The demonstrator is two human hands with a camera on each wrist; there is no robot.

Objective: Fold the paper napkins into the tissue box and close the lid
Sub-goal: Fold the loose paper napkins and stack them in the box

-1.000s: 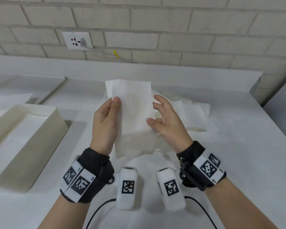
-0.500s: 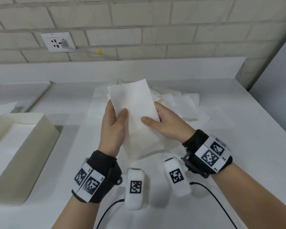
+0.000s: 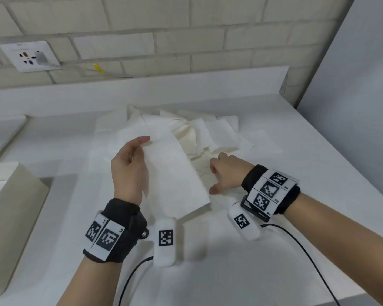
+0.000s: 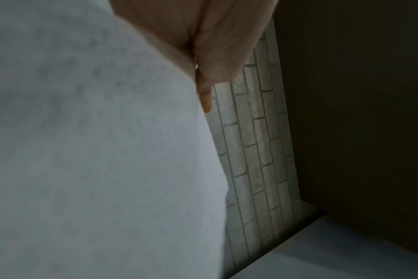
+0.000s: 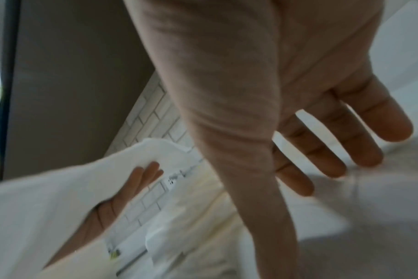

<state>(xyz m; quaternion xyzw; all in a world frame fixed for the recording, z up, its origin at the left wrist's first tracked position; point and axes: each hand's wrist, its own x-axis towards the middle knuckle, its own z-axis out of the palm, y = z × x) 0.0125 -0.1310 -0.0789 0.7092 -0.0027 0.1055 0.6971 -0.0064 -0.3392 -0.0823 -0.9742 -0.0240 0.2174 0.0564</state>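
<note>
Nearest the camera, two black cables (image 3: 307,257) are trailing off the wristbands across the white table (image 3: 318,173), and the white tagged camera pods under each wrist are hanging just above it. The left hand (image 3: 128,171) is holding a folded napkin (image 3: 175,173) up off the table, tilted, with the fingers extended along its left edge and back; in the right wrist view those fingers are lying straight against the sheet, and the thumb is hidden, so how firmly it is gripping is not clear. The right hand (image 3: 227,173) is hovering just to the right of that napkin with its fingers spread and relaxed, holding nothing, palm facing down over the paper below. At the left edge the cream tissue box (image 3: 18,208) is standing open, well apart from the hands; only a corner of its inside is showing, with a pale flat layer that cannot be made out. Beyond the hands a loose pile of napkins (image 3: 199,133) is lying crumpled and overlapping on the table, partly hidden behind the raised sheet. Farther left a flat white lid (image 3: 2,133) is resting near the back ledge. Behind everything a pale brick wall is carrying a wall socket (image 3: 30,56) with a plug in it, its cord marked by a yellow tag (image 3: 98,68).
</note>
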